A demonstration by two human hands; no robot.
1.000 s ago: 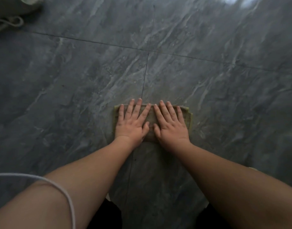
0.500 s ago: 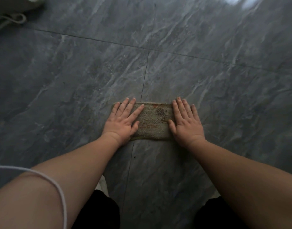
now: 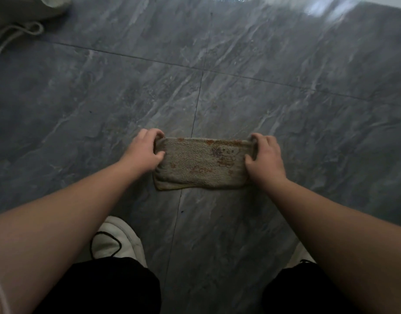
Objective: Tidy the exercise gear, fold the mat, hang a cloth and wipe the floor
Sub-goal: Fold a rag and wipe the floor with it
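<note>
On the floor (image 3: 285, 71), dark grey marbled tiles with thin grout lines, a folded cloth (image 3: 201, 165) lies flat across one seam. Cloth is greenish-grey terry, long side running left to right, marked with rust-coloured stains toward its right half and along the far edge.

Left hand (image 3: 144, 151) at the cloth's left end: fingers curled over the far corner, thumb pressed on top near the edge, so the end is pinched and slightly bunched. Right hand (image 3: 264, 155) at the right end, same posture: fingers hooked round the far corner, thumb on the upper face, the end gathered between them. Both hands closed on the cloth, not flat. Near edge of the cloth rests on the tile; whether the far edge is lifted off the floor cannot be told.

Both forearms bare, reaching forward from the bottom corners. Black trousers (image 3: 108, 288) cover the knees at the bottom. White shoe (image 3: 120, 241) with a dark lace sits on the tile left of the seam, near the cloth; a sliver of a second shoe (image 3: 300, 256) shows on the right.

Far top left: pale bag (image 3: 25, 10) with a looped cord (image 3: 18, 32), well apart from the cloth. Bright glare on the tiles at top right.
</note>
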